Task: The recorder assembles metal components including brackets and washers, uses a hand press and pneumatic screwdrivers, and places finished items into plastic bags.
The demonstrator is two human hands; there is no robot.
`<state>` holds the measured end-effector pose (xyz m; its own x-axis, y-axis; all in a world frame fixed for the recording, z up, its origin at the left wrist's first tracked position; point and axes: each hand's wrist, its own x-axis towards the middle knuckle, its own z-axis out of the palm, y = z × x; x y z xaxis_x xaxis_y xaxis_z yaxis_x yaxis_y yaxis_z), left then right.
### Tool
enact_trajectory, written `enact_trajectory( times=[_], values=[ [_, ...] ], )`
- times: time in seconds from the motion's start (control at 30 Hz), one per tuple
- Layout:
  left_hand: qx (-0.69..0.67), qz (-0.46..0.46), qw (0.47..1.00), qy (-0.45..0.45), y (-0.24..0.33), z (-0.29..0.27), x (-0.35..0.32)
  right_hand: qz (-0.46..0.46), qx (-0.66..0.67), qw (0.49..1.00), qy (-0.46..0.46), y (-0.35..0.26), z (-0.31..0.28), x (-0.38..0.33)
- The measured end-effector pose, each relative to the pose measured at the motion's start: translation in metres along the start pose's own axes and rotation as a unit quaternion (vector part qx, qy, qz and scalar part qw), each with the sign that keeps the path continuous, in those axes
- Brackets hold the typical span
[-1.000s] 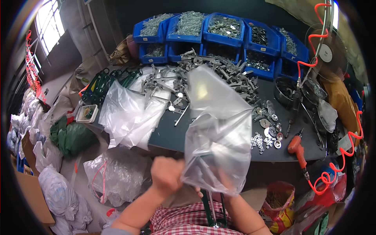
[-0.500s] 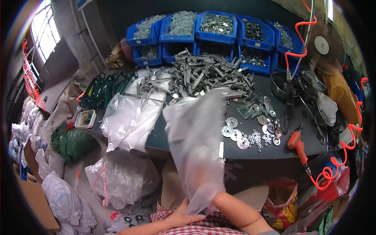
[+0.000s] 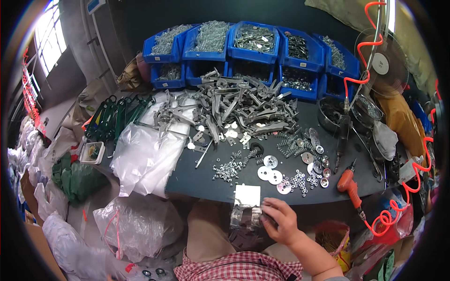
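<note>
At the table's front edge a shiny metal fixture [image 3: 246,216] with a bright flat top stands out over my lap. My right hand [image 3: 282,221] is at its right side, fingers bent and closed against it. At the lower left a blurred, skin-toned smear [image 3: 101,260] lies over a whitish plastic bag [image 3: 77,243]; it seems to be my left hand, and its fingers cannot be made out. Just beyond the fixture lie a heap of small nuts [image 3: 227,172] and several round metal discs [image 3: 269,174]. A big pile of grey metal levers [image 3: 243,103] sits farther back.
Blue bins [image 3: 253,54] of small parts line the back. Flat plastic bags [image 3: 143,157] and green-handled tools [image 3: 110,117] lie left. Springs [image 3: 293,145] and an orange power driver [image 3: 349,187] on a coiled red hose [image 3: 389,218] are right. A stuffed clear bag [image 3: 136,225] stands below.
The clear plastic bag that was over my right forearm is gone from the middle, uncovering the nuts and fixture. My right hand is now at the fixture; my left has left the lap.
</note>
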<state>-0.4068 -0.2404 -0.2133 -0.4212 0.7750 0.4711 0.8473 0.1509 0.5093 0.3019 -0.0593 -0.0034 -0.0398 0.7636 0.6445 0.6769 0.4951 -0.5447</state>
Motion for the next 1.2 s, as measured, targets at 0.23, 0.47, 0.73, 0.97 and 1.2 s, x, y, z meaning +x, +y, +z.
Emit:
enact_trajectory(
  times=[0.23,0.47,0.73,0.97,1.2],
  values=[
    [0.019,-0.075,0.989,-0.126,-0.039,-0.017,-0.012,0.017,0.026,0.999,-0.033,0.043,0.051,0.072],
    [0.007,-0.109,0.965,-0.236,-0.026,0.004,0.024,0.264,-0.17,0.94,-0.136,0.084,0.143,0.178],
    [0.014,-0.169,0.908,-0.382,0.034,0.017,0.032,0.474,0.303,0.817,-0.13,0.116,0.137,0.191],
    [-0.458,-0.137,0.8,-0.363,0.39,0.117,0.114,0.436,0.65,0.592,-0.193,0.02,0.082,0.114],
    [-0.663,-0.217,0.346,-0.628,0.517,0.15,0.082,0.405,0.559,0.617,-0.378,-0.047,0.05,-0.009]
  ],
)
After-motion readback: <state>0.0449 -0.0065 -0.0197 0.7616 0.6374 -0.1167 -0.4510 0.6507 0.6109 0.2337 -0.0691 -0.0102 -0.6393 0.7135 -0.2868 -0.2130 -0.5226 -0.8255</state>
